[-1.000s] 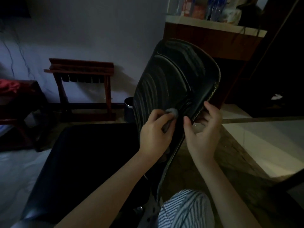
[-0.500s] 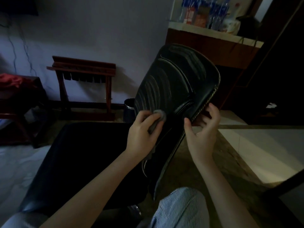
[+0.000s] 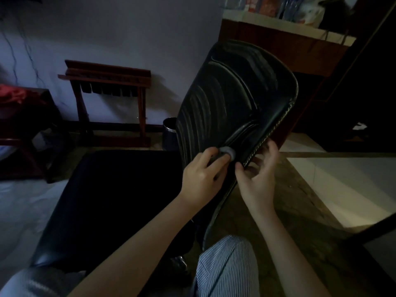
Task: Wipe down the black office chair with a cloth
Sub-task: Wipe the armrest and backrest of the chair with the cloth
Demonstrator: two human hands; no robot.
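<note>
The black office chair's ribbed backrest (image 3: pixel 231 99) stands tilted in the middle of the view, its wide black seat (image 3: pixel 111 202) lower left. My left hand (image 3: pixel 201 176) grips a small grey cloth (image 3: pixel 228 151) and presses it against the backrest's lower part. My right hand (image 3: pixel 260 174) holds the backrest's stitched right edge, thumb in front and fingers curled behind it. Most of the cloth is hidden in my left fist.
A dark wooden rack (image 3: pixel 107 99) stands against the back wall, with a small metal bin (image 3: pixel 169 133) beside the chair. A counter with bottles (image 3: pixel 278 16) is at upper right. A red cloth lies on a dark table (image 3: pixel 23 108) at left. My striped trouser leg (image 3: pixel 227 269) is below.
My left hand has swept the cloth to the right across the lower backrest, close to my right hand. The right hand keeps its hold on the edge.
</note>
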